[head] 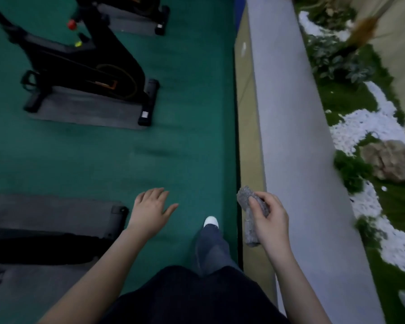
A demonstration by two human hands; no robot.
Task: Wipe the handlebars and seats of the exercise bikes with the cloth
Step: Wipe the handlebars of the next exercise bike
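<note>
Person mid-stride between bikes, no wiping in hand. Right hand point(268, 215) grips the rolled grey cloth point(251, 216), held in the air near the ledge point(297, 160). Left hand point(150, 208) is spread, holding nothing. The exercise bike point(80, 61) ahead stands well apart; its seat and handlebars are out of view, so wiped or not, cannot tell. Green carpet floor point(185, 113), grey mats point(87, 113) under bikes, planter with white pebbles point(365, 122) beyond the ledge.

Gym: exercise bikes point(84, 64) on mats point(87, 113), green floor point(185, 113)
</note>
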